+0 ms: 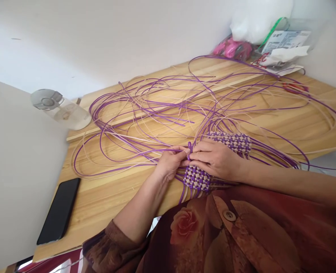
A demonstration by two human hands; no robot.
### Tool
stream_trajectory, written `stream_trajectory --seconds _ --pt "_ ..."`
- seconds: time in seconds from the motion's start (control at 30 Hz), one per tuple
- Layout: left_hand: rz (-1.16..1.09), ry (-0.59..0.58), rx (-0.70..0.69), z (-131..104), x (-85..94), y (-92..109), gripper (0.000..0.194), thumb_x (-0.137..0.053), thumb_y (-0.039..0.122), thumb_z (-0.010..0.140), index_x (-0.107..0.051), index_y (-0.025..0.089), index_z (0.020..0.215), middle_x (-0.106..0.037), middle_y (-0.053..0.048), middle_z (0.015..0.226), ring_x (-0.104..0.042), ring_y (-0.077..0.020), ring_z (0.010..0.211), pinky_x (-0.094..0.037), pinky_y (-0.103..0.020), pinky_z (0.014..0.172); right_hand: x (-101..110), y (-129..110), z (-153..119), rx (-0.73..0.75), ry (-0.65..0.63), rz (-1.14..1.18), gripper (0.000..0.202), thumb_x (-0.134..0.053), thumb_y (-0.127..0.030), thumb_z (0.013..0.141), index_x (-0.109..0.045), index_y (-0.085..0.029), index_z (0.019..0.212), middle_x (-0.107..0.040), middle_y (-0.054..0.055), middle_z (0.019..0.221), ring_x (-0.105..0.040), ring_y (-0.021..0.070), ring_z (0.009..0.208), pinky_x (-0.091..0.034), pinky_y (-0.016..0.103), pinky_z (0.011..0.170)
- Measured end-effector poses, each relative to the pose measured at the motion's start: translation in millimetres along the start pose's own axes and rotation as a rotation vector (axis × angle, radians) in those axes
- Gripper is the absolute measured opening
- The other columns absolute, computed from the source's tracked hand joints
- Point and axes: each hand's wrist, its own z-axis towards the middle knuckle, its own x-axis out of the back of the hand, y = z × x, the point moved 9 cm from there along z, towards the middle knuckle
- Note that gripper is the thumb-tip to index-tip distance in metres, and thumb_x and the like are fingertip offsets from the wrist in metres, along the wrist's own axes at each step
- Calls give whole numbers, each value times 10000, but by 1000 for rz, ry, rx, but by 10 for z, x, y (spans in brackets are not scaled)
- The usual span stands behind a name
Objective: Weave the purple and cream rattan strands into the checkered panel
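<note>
A woven piece of purple and beige cord [197, 178] lies at the table's front edge, with loose strands [153, 110] fanning out behind and to both sides. My left hand [172, 161] pinches a purple strand at the piece's upper edge. Right beside it, my right hand [213, 157] has its fingers closed on the same purple cord, where a small loop [189, 146] stands up between the hands. Another checkered woven section [236, 142] shows behind my right hand and is partly covered by it.
A black phone [59, 210] lies at the table's left edge. Behind it stands a clear bottle with a grey lid [71, 113]. Red-handled scissors [295, 88], papers [287, 41] and a pink bundle [232, 49] are at the back right, near the wall.
</note>
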Motion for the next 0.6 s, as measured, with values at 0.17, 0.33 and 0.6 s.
stream_trajectory --seconds 0.17,0.33,0.6 --pt "7 32 1 35 50 -22 386 -872 326 518 -615 100 696 -591 21 632 -543 -45 522 -488 -143 494 102 -76 -23 -158 -34 307 112 -586 -175 842 -591 -156 731 -573 40 729 -521 146 730 -432 298 708" --pt "9 32 -11 46 63 -8 382 -865 339 527 -603 113 690 -603 17 611 -552 -51 505 -483 -142 485 155 -163 -77 -179 -8 473 28 -606 -180 843 -616 -156 854 -629 55 841 -556 156 840 -438 309 804" --pt "80 9 -70 35 35 56 400 -837 405 551 -586 122 680 -587 20 618 -539 -56 520 -506 -164 500 -409 4 -283 -588 -194 1033 229 -606 -299 871 -536 -135 727 -523 -15 676 -457 73 626 -400 198 588"
